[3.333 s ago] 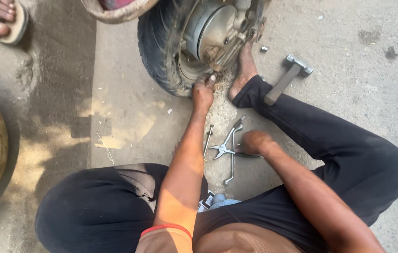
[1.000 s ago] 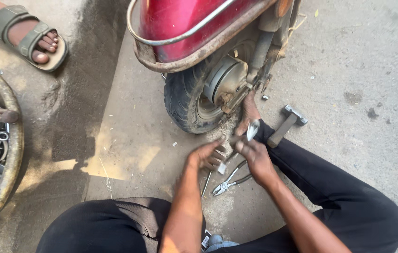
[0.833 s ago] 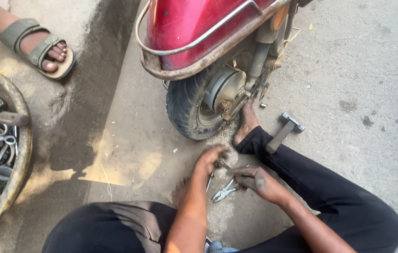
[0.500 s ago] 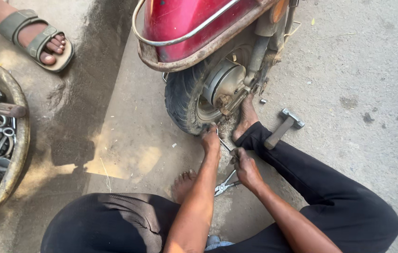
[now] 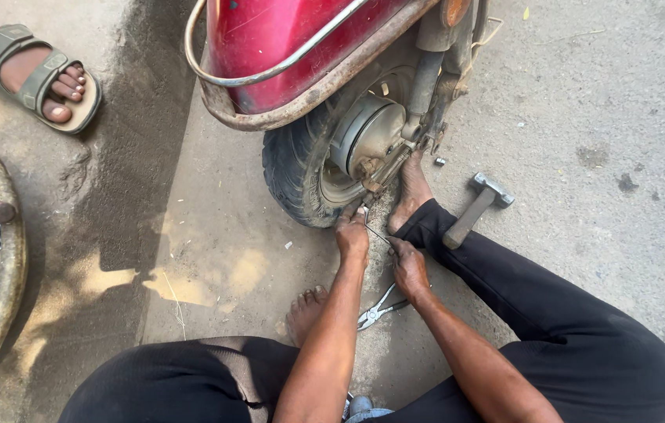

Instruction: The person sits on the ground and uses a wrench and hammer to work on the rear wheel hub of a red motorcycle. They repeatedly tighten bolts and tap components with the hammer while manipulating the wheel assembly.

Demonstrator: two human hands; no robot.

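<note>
Down low, the left hand (image 5: 353, 237) reaches up to the bottom of the scooter's rear wheel (image 5: 309, 176), its fingers closed on the top end of a thin metal rod (image 5: 380, 234). The right hand (image 5: 409, 265) pinches the lower end of that same rod, just beside the left hand. Both hands sit right under the round metal hub (image 5: 369, 135). It looks like the rod is being worked into place by the hub. Pliers (image 5: 379, 305) lie on the ground near the right wrist, and a hammer (image 5: 477, 207) rests beside the leg.
</note>
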